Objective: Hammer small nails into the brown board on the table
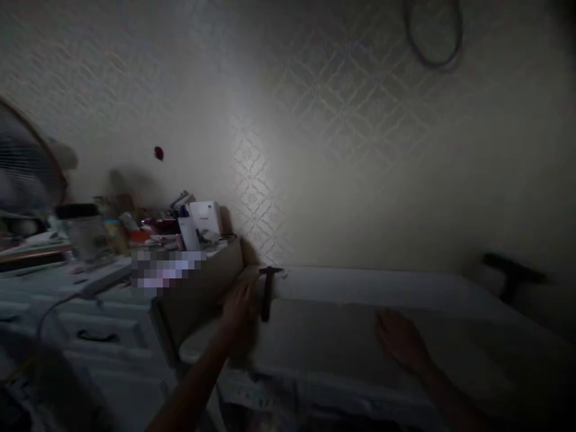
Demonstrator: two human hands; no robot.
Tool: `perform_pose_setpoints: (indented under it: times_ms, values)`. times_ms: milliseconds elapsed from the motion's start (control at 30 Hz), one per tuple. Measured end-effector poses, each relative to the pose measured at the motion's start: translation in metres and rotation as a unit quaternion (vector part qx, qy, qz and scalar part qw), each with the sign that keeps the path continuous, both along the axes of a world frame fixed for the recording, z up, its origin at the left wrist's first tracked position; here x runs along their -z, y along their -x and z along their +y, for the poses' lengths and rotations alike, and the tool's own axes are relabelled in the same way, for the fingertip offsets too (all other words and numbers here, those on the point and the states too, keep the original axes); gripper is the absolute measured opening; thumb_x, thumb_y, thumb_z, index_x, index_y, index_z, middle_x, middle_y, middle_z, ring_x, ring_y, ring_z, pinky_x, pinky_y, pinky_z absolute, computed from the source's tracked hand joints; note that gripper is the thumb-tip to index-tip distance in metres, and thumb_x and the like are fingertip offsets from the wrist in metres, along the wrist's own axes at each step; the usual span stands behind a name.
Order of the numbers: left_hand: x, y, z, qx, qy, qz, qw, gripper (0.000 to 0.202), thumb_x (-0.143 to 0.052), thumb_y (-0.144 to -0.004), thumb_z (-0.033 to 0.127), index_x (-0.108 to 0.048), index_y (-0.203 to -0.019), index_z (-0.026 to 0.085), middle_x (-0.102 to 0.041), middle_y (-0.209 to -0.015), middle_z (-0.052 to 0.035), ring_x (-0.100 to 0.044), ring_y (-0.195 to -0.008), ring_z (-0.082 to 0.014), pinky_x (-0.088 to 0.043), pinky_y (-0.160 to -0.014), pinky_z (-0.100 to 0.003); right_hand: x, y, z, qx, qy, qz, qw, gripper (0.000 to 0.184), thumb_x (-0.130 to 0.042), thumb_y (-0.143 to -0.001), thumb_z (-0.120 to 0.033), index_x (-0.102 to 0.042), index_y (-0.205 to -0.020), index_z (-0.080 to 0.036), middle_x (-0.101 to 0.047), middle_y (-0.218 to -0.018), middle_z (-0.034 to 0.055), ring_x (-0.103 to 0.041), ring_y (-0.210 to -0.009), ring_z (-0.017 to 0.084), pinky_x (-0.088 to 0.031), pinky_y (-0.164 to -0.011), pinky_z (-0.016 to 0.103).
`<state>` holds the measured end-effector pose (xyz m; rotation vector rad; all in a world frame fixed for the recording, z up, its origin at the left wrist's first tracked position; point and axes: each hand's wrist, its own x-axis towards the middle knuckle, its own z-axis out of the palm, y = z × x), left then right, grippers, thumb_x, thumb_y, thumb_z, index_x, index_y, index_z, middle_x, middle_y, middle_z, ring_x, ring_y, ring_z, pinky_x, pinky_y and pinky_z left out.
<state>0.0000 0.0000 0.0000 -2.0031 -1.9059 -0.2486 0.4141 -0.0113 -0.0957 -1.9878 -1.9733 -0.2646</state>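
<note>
Left hand (237, 307) and right hand (399, 337) are reaching over the desk (321, 339), well apart, finger closure too dim to tell; a T-shaped tool (267, 294) is lying just right of the former.

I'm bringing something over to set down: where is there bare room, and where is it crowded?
A wide bare patch lies on the tabletop between the dark T-shaped tool and the right hand, running back toward the wall. Beside the tool, the left hand leaves little room. The dresser is crowded: jar, white box, clutter.
</note>
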Motion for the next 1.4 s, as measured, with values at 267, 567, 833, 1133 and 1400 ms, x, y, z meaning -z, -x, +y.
perform_pose_setpoints:
  times_ms: [267,567,833,1133,1400]
  values:
    - [-0.013,-0.08,-0.004,0.135,-0.007,0.025,0.991,0.056,-0.032,-0.085,0.005,-0.037,-0.14,0.013,-0.043,-0.143,-0.0141,-0.042,-0.13,-0.0241,-0.034,-0.108,-0.037,-0.004,0.003,-0.003,-0.001,0.001,0.024,1.0,0.043,-0.034,-0.09,-0.033,-0.061,-0.12,-0.018,-0.057,-0.131,0.0133,-0.047,-0.124,0.029,-0.033,-0.101,0.046]
    - [0.009,-0.198,-0.011,0.26,0.072,-0.029,0.962,0.047,-0.03,-0.092,0.019,-0.038,-0.139,0.014,-0.052,-0.133,-0.0145,-0.05,-0.121,-0.027,-0.039,-0.102,-0.041,-0.007,0.004,-0.005,0.005,0.003,0.015,1.0,0.045,-0.031,-0.092,-0.035,-0.059,-0.123,-0.019,-0.055,-0.134,0.0118,-0.046,-0.125,0.027,-0.033,-0.103,0.044]
    - [0.02,-0.198,-0.011,0.241,0.133,-0.108,0.955,0.058,-0.036,-0.091,0.05,-0.032,-0.143,0.024,-0.038,-0.146,-0.0131,-0.036,-0.133,-0.0316,-0.031,-0.107,-0.052,-0.01,0.007,-0.007,0.007,0.003,0.041,0.999,0.047,-0.028,-0.092,-0.032,-0.055,-0.128,-0.018,-0.054,-0.135,0.0099,-0.045,-0.126,0.027,-0.031,-0.104,0.043]
    - [0.018,-0.169,-0.009,0.152,0.156,-0.098,0.971,0.047,-0.028,-0.094,0.044,-0.044,-0.134,0.024,-0.055,-0.13,-0.0134,-0.049,-0.122,-0.0292,-0.028,-0.105,-0.057,-0.011,0.009,-0.01,-0.009,0.009,0.063,0.998,0.046,-0.03,-0.092,-0.035,-0.055,-0.128,-0.021,-0.052,-0.137,0.0086,-0.044,-0.127,0.029,-0.029,-0.104,0.052]
    - [0.016,-0.198,-0.013,0.209,0.165,-0.103,0.958,0.047,-0.028,-0.094,0.042,-0.046,-0.132,0.022,-0.061,-0.122,-0.0127,-0.054,-0.116,-0.0272,-0.031,-0.105,-0.053,-0.02,0.007,0.012,0.004,-0.037,0.087,0.996,0.043,-0.036,-0.091,-0.036,-0.059,-0.123,-0.018,-0.059,-0.128,0.0146,-0.051,-0.12,0.029,-0.036,-0.098,0.046]
